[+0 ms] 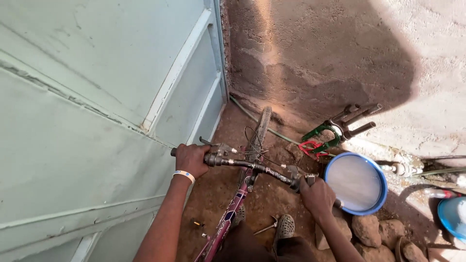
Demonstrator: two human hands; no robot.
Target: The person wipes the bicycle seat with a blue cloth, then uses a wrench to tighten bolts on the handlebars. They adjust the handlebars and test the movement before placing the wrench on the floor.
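Both hands clamp the bicycle handlebar (252,167) at frame centre — left hand (191,159) at nine o'clock, right hand (316,194) at four. A hard twist could swing the bar end into the blue basin (378,199) — water spills.

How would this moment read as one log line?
left hand: grips handlebar end | right hand: grips other end | bicycle frame: upright, front wheel toward wall | blue basin: right of bar

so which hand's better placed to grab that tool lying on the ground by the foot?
Right, probably. The right hand grips the handlebar end nearest the tool; the left hand is farther, across the bike frame.
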